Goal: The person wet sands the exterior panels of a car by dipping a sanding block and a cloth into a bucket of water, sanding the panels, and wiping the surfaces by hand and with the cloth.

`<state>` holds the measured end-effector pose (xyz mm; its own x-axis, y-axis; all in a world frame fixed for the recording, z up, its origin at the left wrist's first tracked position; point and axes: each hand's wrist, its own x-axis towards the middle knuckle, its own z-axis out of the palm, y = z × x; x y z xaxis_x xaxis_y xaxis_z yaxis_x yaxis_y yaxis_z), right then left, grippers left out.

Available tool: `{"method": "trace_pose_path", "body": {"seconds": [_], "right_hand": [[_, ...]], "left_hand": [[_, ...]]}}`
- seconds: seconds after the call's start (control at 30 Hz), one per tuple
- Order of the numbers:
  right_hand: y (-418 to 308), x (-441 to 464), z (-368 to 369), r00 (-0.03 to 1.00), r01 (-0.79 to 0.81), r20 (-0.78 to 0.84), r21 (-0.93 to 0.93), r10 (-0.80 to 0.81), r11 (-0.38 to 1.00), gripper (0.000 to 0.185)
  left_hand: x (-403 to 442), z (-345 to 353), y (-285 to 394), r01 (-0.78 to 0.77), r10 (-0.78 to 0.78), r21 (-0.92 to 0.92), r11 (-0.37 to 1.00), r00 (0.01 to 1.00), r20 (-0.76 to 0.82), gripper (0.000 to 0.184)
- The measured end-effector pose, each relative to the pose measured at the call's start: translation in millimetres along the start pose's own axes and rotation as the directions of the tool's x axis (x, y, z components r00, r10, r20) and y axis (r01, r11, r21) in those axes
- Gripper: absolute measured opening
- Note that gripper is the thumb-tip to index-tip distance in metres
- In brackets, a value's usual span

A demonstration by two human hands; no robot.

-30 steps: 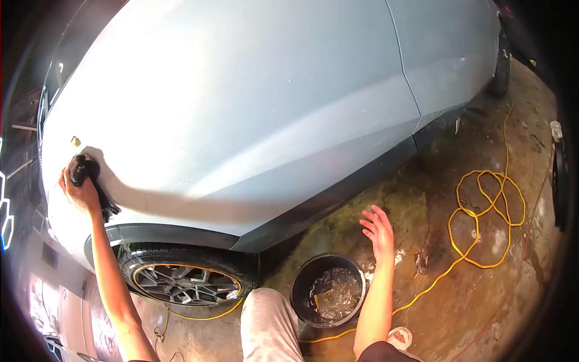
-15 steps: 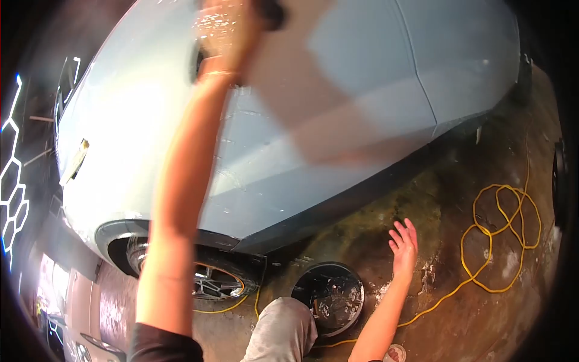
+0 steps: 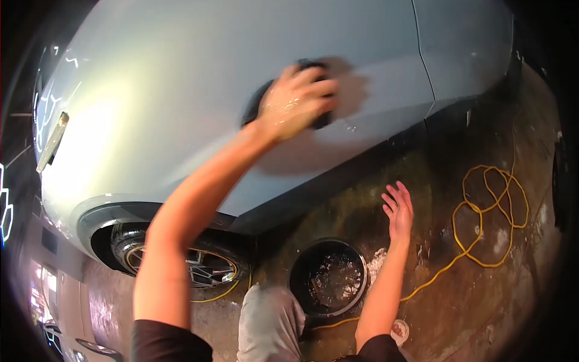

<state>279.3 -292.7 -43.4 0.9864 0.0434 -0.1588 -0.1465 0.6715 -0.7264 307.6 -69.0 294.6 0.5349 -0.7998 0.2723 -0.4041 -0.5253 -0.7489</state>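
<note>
Against the side panel of a pale grey car (image 3: 199, 54), my left hand (image 3: 295, 102) presses a black cloth (image 3: 256, 104), its fingers spread over the dark material. Wet drops shine on the back of that hand. My right hand (image 3: 399, 208) hangs in the air over the floor, fingers apart and holding nothing. Below and left of it stands a black bucket (image 3: 362, 286) with dark, foamy water in it. The car's front wheel (image 3: 208, 265) is partly hidden behind my left arm.
A yellow cable (image 3: 455, 256) lies in loops on the wet floor at the right and runs past the bucket. My knee (image 3: 268, 323) is beside the bucket. A small round container (image 3: 400, 332) sits near my right elbow.
My left hand has swept the black cloth from the front of the car, up and across, to the panel near the door seam. My right hand stays raised and has shifted slightly right.
</note>
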Motion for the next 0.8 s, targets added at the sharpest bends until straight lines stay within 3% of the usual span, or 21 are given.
{"method": "trace_pose_path", "body": {"seconds": [0.07,0.17,0.23,0.27,0.3,0.33,0.4,0.53,0.6,0.8], "right_hand": [[14,5,-5,1.000,-0.020,0.008,-0.015,0.020,1.000,0.043],[33,6,-13,0.996,-0.085,-0.009,-0.068,0.084,0.994,0.043],[45,4,-19,0.994,-0.106,-0.030,-0.071,0.104,0.992,0.043],[51,3,-24,0.989,-0.146,-0.045,-0.070,0.143,0.987,0.044],[55,0,-28,0.981,-0.189,-0.063,-0.068,0.185,0.980,0.044],[57,-2,-30,0.979,-0.194,-0.076,-0.062,0.189,0.979,0.044],[60,-3,-30,0.977,-0.197,-0.085,-0.038,0.193,0.980,0.045],[54,6,-20,0.980,-0.185,-0.078,-0.004,0.184,0.983,0.047],[42,14,-8,0.981,-0.179,-0.073,0.026,0.181,0.983,0.047],[-12,35,35,0.994,-0.095,-0.031,0.283,0.108,0.955,0.049]], "left_hand": [[-74,-40,-7,0.053,-0.053,-0.010,0.999,0.999,0.006,0.011],[-200,-83,-16,0.083,-0.084,0.011,0.996,0.991,0.105,0.024],[-271,-99,-13,-0.008,-0.001,0.088,0.996,0.995,0.097,0.026],[-295,-101,-11,-0.059,0.055,0.039,0.997,0.994,0.097,0.024],[-307,-104,-5,-0.084,0.072,0.048,0.995,0.975,0.210,0.025],[-306,-100,4,-0.056,0.043,0.052,0.997,0.975,0.218,0.024],[-292,-79,22,-0.032,0.022,0.044,0.999,0.976,0.216,0.021],[-204,-2,60,-0.317,0.348,-0.144,0.937,0.873,0.341,0.019],[-143,56,89,-0.313,0.358,-0.216,0.925,0.909,0.216,0.018],[113,136,138,-0.330,0.328,0.047,0.943,0.943,0.053,0.017]]}}
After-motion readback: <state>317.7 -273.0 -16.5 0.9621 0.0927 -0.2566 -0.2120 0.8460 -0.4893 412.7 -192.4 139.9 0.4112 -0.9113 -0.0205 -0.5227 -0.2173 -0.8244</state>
